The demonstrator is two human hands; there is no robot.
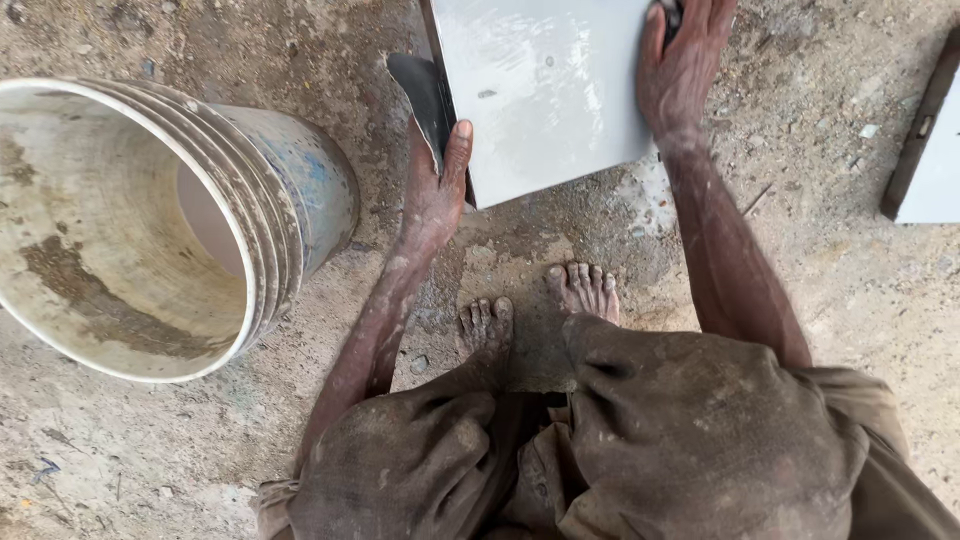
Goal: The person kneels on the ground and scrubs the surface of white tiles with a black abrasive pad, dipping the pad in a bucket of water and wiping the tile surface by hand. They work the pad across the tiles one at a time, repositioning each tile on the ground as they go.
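A large glossy white tile (545, 85) lies on the dusty ground ahead of my bare feet. My left hand (435, 190) grips its near left edge, thumb resting on the top face. A dark trowel blade (420, 95) shows just beside that edge, behind the hand. My right hand (680, 60) holds the tile's right edge near the top of the view, fingers curled over it. I am squatting, with my knees in dirty brown trousers at the bottom.
A big, mortar-stained plastic bucket (290, 190) lies on its side at the left, mouth toward me. Another white tile with a dark edge (925, 150) sits at the right border. The ground is rough, gritty concrete with a damp patch under the tile.
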